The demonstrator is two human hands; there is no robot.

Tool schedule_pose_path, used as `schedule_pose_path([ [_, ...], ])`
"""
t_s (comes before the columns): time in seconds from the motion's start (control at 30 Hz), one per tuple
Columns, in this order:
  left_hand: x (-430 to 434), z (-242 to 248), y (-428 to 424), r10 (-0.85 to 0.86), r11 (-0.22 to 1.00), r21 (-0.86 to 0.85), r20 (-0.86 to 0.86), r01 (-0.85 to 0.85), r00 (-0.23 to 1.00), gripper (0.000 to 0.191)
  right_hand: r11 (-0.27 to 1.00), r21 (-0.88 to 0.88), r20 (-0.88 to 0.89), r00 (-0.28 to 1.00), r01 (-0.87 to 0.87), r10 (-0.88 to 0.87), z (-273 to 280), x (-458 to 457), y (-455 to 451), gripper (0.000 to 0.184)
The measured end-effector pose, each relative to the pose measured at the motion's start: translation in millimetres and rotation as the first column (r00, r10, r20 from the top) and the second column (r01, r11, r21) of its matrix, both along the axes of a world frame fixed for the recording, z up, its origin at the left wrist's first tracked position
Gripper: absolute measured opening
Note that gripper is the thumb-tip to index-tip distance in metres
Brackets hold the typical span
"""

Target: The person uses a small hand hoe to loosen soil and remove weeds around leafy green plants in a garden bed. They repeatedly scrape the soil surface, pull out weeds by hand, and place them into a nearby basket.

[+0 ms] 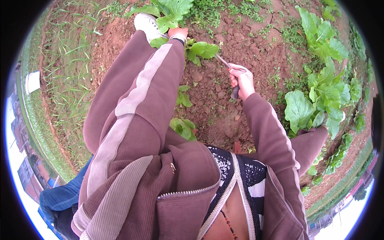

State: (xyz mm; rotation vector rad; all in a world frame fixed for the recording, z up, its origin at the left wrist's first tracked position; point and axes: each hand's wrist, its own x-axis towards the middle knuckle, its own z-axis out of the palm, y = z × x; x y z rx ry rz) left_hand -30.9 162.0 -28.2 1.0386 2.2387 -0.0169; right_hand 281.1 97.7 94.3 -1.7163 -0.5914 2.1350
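Note:
My right hand [243, 80] is closed around the dark handle of a narrow metal hand tool [223, 62], its working end pointing up and left over the soil near a small leafy plant [204, 49]. At the top, my left hand [178, 31] reaches in beside a larger leafy green plant [177, 10], next to my white shoe [147, 25]. Leaves partly cover the shoe and the left fingers, so I cannot tell whether that hand grips a stem.
Reddish-brown clumpy soil [210, 99] lies between my legs. Large leafy greens [327, 87] grow in a row at the right, by my other leg. Low weeds [207, 15] spread along the top. Grass-like shoots [72, 60] stand at the left. Behind, another person's leg in blue jeans [64, 193] shows.

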Motion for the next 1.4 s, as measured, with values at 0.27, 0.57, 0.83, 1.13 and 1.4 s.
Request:
schedule_pose_path([
  [0.27,17.6,-9.5,5.2,0.101,0.934,0.215,0.611,-0.287,0.785,0.046,0.538,0.384,0.737,0.6,-0.751,0.312,64.3,26.5,-13.4,0.026],
  [0.57,43.7,-9.1,-3.7,0.11,0.874,0.485,-0.129,-0.034,0.986,0.054,0.497,0.445,0.784,0.593,-0.745,0.186,50.6,21.3,-7.9,0.026],
  [0.83,44.9,1.6,20.5,-0.055,0.94,0.334,-0.051,0.069,0.997,0.052,0.44,0.459,0.783,0.586,-0.771,0.209,32.2,13.8,6.3,0.024],
  [1.13,19.7,-36.9,37.2,0.088,0.943,0.292,0.246,-0.161,0.965,0.069,0.513,0.477,0.725,0.65,-0.714,0.23,32.5,7.5,9.2,0.025],
  [1.4,32.6,-4.1,0.3,-0.095,0.993,0.085,0.134,0.084,0.986,0.061,0.468,0.396,0.818,0.535,-0.79,0.211,67.9,36.0,-10.2,0.026],
])
